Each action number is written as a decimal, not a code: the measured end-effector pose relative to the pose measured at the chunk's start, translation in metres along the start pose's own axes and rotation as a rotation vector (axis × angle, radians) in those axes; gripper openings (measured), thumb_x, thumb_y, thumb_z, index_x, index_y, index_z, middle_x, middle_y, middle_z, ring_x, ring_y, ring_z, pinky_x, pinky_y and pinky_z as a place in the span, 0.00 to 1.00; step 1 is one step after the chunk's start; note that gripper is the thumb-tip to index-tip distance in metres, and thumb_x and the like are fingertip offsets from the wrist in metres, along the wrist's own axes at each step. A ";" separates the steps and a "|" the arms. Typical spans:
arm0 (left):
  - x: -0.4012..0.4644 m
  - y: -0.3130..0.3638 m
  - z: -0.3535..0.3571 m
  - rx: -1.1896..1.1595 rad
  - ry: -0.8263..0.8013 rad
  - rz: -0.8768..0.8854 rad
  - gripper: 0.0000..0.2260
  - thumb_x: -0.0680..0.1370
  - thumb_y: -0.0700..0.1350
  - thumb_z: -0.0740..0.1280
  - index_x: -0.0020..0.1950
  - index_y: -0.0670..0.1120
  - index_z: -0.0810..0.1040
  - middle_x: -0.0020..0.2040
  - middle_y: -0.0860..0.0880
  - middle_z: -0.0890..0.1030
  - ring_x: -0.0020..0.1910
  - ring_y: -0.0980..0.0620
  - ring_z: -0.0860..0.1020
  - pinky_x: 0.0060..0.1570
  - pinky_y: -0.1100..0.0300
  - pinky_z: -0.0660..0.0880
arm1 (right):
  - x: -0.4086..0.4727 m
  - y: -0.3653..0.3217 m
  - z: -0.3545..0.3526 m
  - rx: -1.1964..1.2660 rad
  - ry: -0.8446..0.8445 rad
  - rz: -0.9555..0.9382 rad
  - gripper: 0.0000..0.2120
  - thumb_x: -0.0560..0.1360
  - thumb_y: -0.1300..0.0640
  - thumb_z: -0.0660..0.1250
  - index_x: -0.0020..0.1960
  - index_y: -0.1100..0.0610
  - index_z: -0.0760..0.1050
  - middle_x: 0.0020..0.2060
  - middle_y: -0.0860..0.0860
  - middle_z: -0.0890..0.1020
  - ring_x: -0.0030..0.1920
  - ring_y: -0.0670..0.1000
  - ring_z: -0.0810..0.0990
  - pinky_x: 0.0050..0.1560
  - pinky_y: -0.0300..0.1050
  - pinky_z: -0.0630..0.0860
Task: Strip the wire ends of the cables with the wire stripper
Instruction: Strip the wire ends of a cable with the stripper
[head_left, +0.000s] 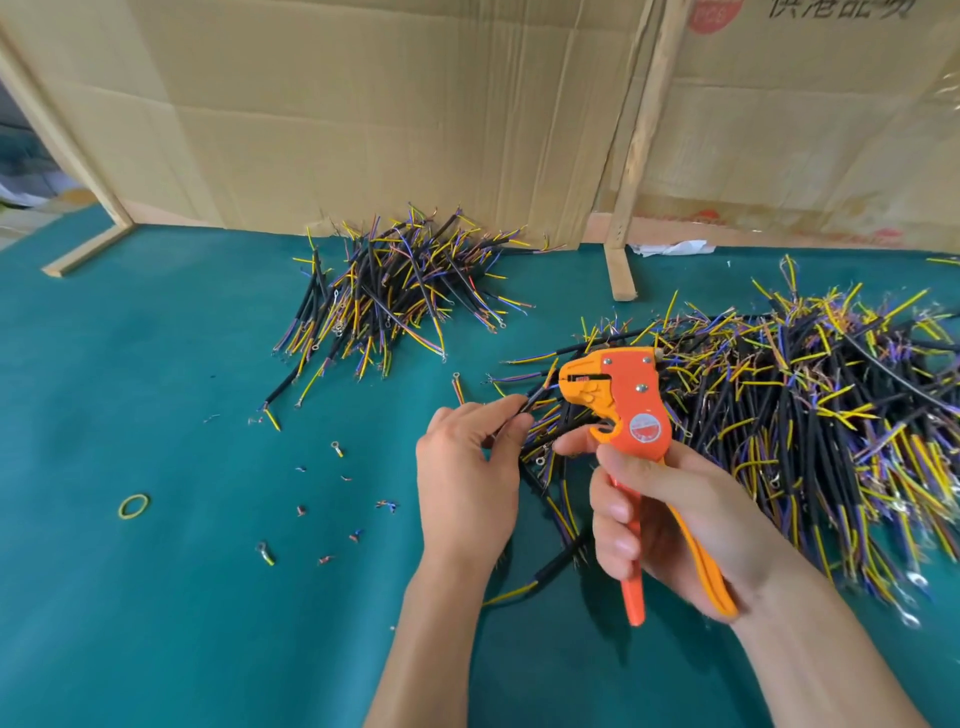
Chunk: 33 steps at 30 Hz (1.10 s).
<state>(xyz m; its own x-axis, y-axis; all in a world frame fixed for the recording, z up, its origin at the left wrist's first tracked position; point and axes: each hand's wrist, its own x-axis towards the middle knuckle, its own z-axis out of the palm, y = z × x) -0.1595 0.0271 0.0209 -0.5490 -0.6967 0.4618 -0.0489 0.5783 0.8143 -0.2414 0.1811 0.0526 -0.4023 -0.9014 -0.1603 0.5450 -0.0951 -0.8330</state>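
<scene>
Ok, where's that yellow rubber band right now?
In the head view, the yellow rubber band lies flat on the green mat at lower left, well left of the left hand, past the scattered wire offcuts.

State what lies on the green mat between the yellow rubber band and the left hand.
In the head view, between the rubber band and the left hand lie small snipped wire scraps and loose ring terminals.

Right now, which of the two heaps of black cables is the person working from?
The larger heap of black cables on the right: the orange wire stripper in the right hand sits against its edge. The smaller heap lies farther back, untouched.
</scene>
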 end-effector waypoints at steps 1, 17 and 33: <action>0.000 0.001 -0.001 -0.015 -0.003 -0.017 0.13 0.76 0.46 0.71 0.56 0.61 0.78 0.44 0.62 0.81 0.43 0.55 0.74 0.46 0.63 0.71 | 0.001 0.001 0.001 -0.001 0.011 0.000 0.27 0.67 0.50 0.81 0.60 0.64 0.80 0.31 0.54 0.69 0.25 0.52 0.70 0.27 0.47 0.71; 0.003 0.004 -0.002 -0.129 0.003 -0.170 0.02 0.75 0.43 0.75 0.45 0.50 0.87 0.37 0.54 0.84 0.36 0.60 0.76 0.41 0.64 0.73 | 0.009 0.014 0.025 0.071 0.114 -0.069 0.12 0.71 0.56 0.74 0.51 0.61 0.83 0.27 0.52 0.64 0.21 0.49 0.63 0.22 0.38 0.64; 0.009 -0.004 -0.006 -0.207 0.151 -0.259 0.13 0.74 0.43 0.76 0.38 0.62 0.81 0.37 0.59 0.84 0.35 0.57 0.78 0.43 0.70 0.73 | 0.006 -0.001 0.005 0.356 0.205 -0.119 0.33 0.69 0.63 0.68 0.73 0.62 0.67 0.61 0.72 0.79 0.60 0.70 0.81 0.59 0.65 0.79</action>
<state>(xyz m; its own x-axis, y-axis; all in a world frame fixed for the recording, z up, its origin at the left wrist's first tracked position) -0.1594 0.0164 0.0236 -0.4102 -0.8727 0.2650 0.0082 0.2870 0.9579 -0.2407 0.1740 0.0553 -0.5961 -0.7760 -0.2063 0.6914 -0.3653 -0.6233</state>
